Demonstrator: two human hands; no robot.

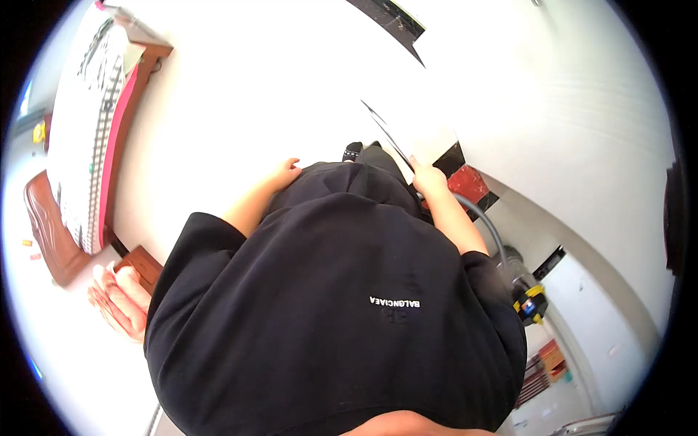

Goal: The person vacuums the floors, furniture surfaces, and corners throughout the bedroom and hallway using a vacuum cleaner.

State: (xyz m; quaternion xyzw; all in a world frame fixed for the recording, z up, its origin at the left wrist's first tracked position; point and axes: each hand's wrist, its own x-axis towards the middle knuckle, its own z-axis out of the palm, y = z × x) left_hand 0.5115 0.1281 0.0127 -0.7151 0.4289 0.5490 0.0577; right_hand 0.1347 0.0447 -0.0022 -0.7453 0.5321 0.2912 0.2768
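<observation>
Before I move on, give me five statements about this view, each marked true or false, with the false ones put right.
1. The right hand holds a long, thin object. True.
2. The left hand is gripping the grey hose. False: no hold on the hose shows; the left hand is beside the dark clothing, and the hose is on the right arm's side.
3. The black shirt carries white lettering. True.
4. The bed is on the right side of the picture. False: it is on the left side.
5. The device near the right sleeve has yellow parts. True.
</observation>
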